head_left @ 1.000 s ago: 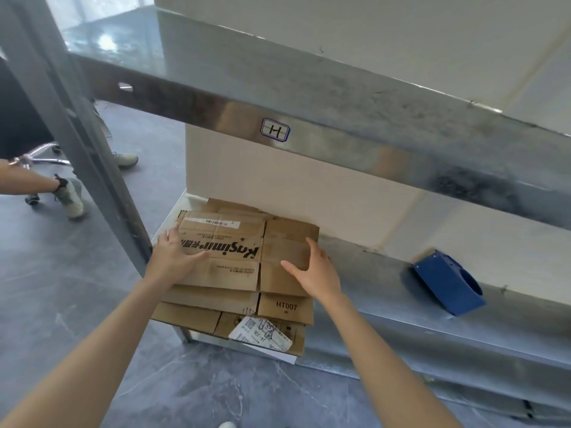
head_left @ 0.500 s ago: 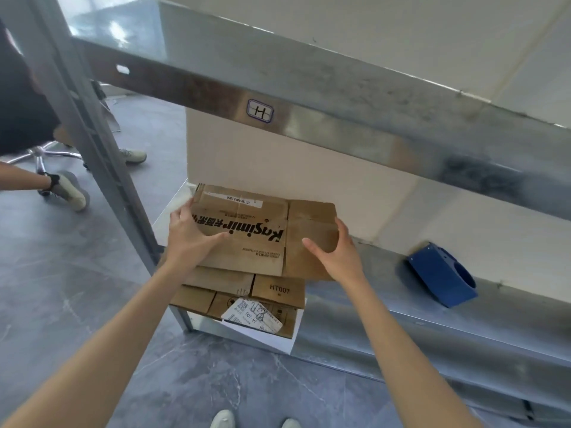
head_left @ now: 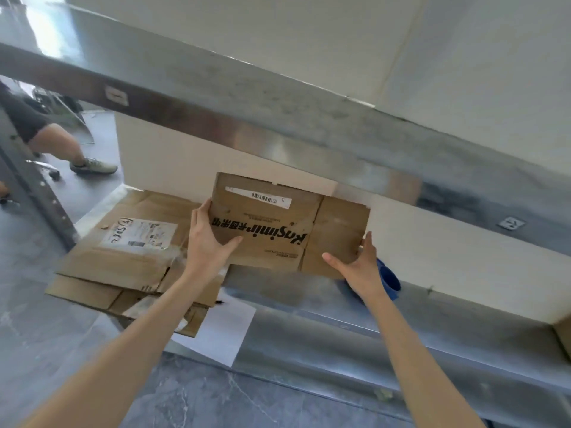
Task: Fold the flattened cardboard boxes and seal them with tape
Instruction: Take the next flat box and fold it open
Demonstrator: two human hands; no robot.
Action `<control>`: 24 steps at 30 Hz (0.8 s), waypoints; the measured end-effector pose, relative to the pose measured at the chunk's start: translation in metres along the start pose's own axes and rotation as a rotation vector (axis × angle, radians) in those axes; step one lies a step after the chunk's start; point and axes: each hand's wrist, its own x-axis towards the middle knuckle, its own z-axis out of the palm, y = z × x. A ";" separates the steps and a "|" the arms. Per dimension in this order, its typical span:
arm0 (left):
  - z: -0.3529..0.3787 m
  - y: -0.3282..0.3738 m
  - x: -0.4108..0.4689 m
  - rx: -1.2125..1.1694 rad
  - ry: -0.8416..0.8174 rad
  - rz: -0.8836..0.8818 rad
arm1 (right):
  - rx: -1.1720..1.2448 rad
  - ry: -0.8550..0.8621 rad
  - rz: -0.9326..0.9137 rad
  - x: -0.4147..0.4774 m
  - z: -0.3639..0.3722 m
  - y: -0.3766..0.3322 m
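A flattened brown cardboard box (head_left: 278,223) with black print and a barcode strip is held up in the air, above the lower shelf and to the right of the stack. My left hand (head_left: 207,242) grips its left edge, thumb across the front. My right hand (head_left: 358,267) holds its lower right corner, thumb on the front. A stack of flattened boxes (head_left: 129,257) lies on the left end of the lower shelf, the top one bearing a white shipping label. No tape shows.
The upper metal shelf (head_left: 278,118) runs close overhead. A blue object (head_left: 391,281) sits on the lower shelf (head_left: 340,335) behind my right hand. White paper (head_left: 222,332) overhangs the shelf front. A shelf post (head_left: 34,186) stands left; another person's leg (head_left: 61,146) beyond it.
Both hands have lifted the printed flat box off the stack and carried it up and to the right. The box beneath, with the white label, is now uncovered.
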 end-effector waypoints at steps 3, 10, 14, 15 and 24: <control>0.028 0.004 -0.019 -0.063 -0.013 -0.004 | -0.017 0.014 -0.034 0.002 -0.024 0.025; 0.052 -0.004 -0.045 -0.104 -0.076 -0.063 | 0.073 0.004 -0.084 0.010 -0.040 0.064; 0.053 -0.013 -0.049 -0.137 -0.168 -0.111 | 0.031 -0.109 -0.126 0.006 -0.029 0.068; 0.053 -0.015 -0.049 -0.141 -0.169 -0.122 | 0.032 -0.146 -0.134 0.003 -0.025 0.069; 0.043 -0.030 -0.054 -0.104 -0.160 -0.093 | 0.035 -0.203 -0.108 -0.006 -0.016 0.061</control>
